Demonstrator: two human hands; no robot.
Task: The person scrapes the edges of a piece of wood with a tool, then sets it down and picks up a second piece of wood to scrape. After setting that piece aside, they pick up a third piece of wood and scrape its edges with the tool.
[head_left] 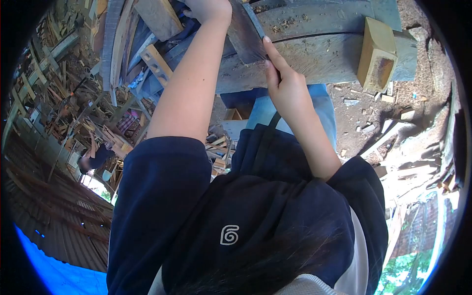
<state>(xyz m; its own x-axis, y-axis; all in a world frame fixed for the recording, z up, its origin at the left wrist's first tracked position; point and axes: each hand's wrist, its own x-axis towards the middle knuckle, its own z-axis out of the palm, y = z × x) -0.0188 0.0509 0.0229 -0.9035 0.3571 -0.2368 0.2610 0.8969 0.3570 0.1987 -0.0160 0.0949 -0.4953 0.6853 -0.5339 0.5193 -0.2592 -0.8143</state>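
Note:
My left hand (pixel 210 9) is at the top edge of the view, over the planks, with most of its fingers cut off by the frame. What it touches cannot be made out. A dark flat wooden board (pixel 246 37) lies aslant just right of that hand. My right hand (pixel 290 88) holds the board's near right side, with the index finger stretched along the edge and the thumb at the lower corner. Its other fingers are hidden. Under the board are wide weathered planks (pixel 319 54), strewn with wood crumbs.
A thick wooden block (pixel 377 56) stands at the right end of the planks. Stacked lumber (pixel 118 44) and a holed wood piece (pixel 156 64) are at left. Wood scraps (pixel 393 132) litter the ground at right. Another person (pixel 98 157) is far off at left.

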